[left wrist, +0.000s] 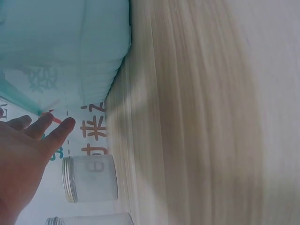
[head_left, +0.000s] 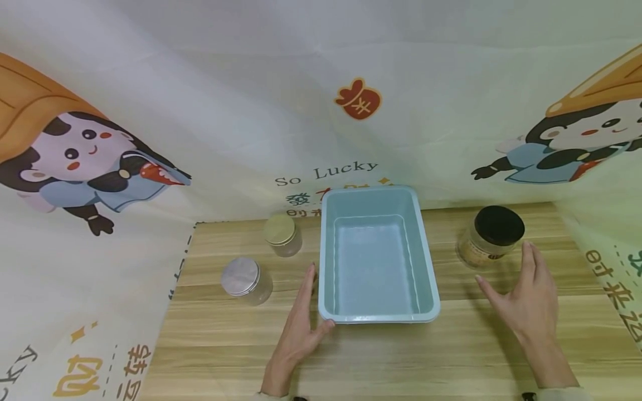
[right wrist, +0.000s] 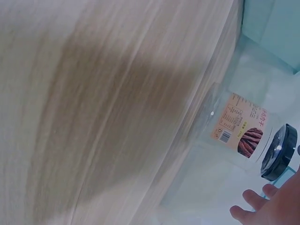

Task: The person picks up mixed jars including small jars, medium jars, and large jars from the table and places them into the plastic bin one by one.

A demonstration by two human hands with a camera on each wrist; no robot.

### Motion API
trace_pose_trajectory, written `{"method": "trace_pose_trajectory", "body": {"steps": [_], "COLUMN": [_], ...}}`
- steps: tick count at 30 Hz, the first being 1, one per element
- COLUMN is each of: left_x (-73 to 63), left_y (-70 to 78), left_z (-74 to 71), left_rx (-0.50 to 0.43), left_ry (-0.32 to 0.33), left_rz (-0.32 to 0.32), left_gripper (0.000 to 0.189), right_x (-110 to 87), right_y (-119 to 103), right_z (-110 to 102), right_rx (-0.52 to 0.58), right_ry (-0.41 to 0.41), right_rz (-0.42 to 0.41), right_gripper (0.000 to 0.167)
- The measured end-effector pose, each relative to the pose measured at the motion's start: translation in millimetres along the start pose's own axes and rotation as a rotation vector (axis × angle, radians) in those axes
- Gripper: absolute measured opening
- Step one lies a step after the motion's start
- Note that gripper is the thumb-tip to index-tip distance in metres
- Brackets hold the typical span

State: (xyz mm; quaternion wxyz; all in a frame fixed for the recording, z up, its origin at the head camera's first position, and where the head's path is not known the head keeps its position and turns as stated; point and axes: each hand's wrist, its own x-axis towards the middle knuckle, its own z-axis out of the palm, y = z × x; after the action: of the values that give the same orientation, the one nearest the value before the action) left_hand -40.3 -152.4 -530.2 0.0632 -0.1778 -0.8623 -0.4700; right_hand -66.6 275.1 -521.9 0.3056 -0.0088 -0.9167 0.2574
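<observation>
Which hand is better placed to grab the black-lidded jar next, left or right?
Probably your right hand. It is spread open close beside the black-lidded jar. Your left hand is at the left side of the blue tray, which lies between it and that jar.

Looks like a makeshift booth, screened left, back and right by pale sheeting (head_left: 281, 111) printed with cartoon figures (head_left: 82, 153) and "So Lucky" lettering (head_left: 345, 169) around a wood-grain surface (head_left: 391, 359).
</observation>
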Motion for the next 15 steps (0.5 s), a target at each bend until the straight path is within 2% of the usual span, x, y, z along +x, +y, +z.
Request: {"method": "trace_pose_trajectory", "body": {"steps": [8,15], "left_x": [1.4,7.0], "left_y": [2.3,5.0], "left_z": [-0.9,-0.5], "left_rx": [-0.008,-0.021], "left_ry": [0.007,0.028], "left_rz": [-0.001,0.023], "left_gripper": [0.104,0.114], "right_x": [2.0,3.6], "right_y": [0.8,-0.1], "right_z": [0.9,0.6], "right_rx": [0.014,0.019], "right_ry": [-0.014,-0.036], "right_rz": [0.013,0.042], "right_gripper": [0.114,0.119]}}
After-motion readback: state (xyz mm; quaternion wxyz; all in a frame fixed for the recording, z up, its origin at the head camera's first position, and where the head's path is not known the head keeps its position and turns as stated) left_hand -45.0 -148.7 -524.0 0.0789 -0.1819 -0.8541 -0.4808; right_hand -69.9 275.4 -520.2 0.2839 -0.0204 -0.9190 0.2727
